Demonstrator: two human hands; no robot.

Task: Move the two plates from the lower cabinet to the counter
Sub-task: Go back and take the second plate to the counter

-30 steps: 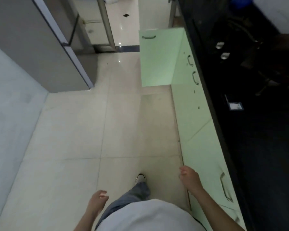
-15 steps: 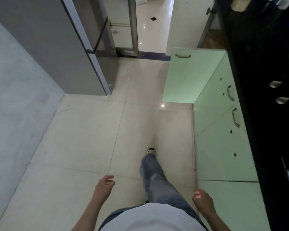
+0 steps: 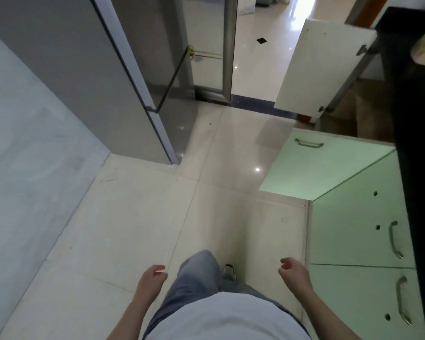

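Walking up the floor [image 3: 138, 217], I have closed on the open green cabinet door [image 3: 329, 168]. It now sits at two o'clock, larger and nearer than half a second ago. A white door [image 3: 322, 65] beyond it has come fully into view at one o'clock. My left hand [image 3: 152, 278] at seven o'clock and right hand [image 3: 293, 272] at five o'clock both hang loosely curled and hold nothing, as before. The plates are not in view. I judge they sit inside the lower cabinet, hidden under the black desk [image 3: 417, 168] at three o'clock. So this is only the approach, and neither plate has been lifted.
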